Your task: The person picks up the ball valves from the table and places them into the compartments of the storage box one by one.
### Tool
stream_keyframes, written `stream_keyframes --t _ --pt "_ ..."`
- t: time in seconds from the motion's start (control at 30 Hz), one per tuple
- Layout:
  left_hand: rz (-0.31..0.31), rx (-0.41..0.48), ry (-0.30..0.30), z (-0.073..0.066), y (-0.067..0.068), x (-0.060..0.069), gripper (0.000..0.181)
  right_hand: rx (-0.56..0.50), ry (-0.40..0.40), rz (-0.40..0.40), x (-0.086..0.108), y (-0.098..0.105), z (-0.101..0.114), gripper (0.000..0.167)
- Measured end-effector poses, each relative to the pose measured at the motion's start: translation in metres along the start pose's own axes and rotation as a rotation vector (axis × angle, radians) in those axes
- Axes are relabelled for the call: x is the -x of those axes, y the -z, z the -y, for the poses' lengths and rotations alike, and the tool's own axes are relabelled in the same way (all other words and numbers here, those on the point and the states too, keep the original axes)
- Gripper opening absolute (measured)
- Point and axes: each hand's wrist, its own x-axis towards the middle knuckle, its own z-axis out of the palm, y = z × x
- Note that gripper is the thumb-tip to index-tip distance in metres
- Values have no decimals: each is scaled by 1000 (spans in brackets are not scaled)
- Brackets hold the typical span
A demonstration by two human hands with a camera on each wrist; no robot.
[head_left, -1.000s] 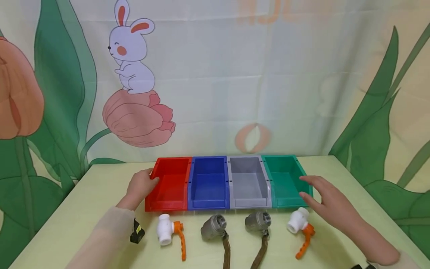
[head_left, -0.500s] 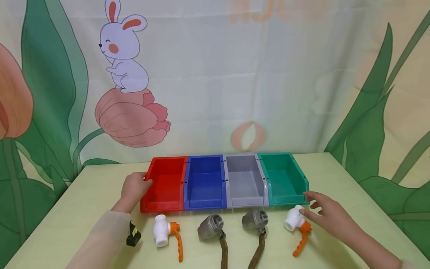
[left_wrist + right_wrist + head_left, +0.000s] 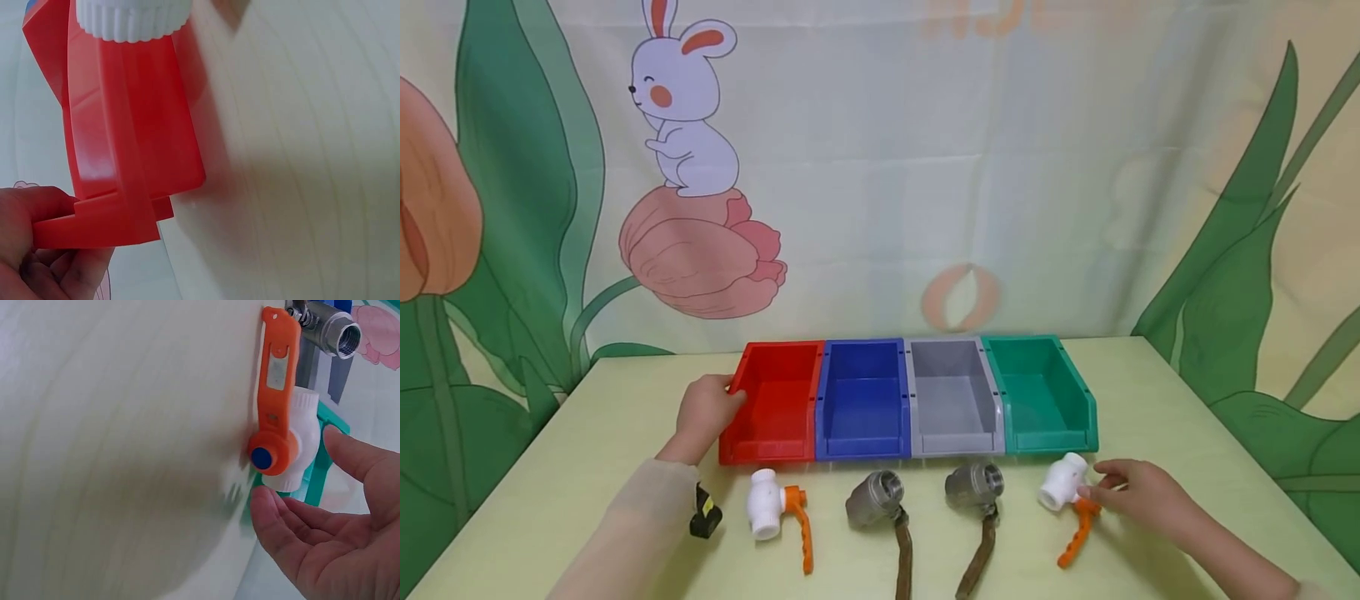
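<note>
In the head view my left hand (image 3: 703,417) grips the left side wall of the red bin (image 3: 778,408). The left wrist view shows the thumb and fingers on either side of that wall. At the right, my right hand (image 3: 1150,497) is beside a white plastic ball valve (image 3: 1062,483) with an orange lever (image 3: 128,187)-free view aside.
A blue bin (image 3: 863,408), a grey bin (image 3: 951,404) and a green bin (image 3: 1041,400) stand in a row.
</note>
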Motion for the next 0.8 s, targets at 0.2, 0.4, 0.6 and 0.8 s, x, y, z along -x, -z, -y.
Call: stream_keyframes --t 0.2,0.4,0.6,0.8 --pt "1 4 11 0 1 -1 52 -64 -81 80 -6 -3 3 53" --pt "-1 0 14 -1 0 -1 51 -117 -109 120 -8 -3 4 37" --pt "-6 -6 4 -2 1 2 50 -105 -104 123 -10 -5 2 24" --pt "-7 2 7 -2 1 3 50 -126 -90 109 -8 -6 5 19"
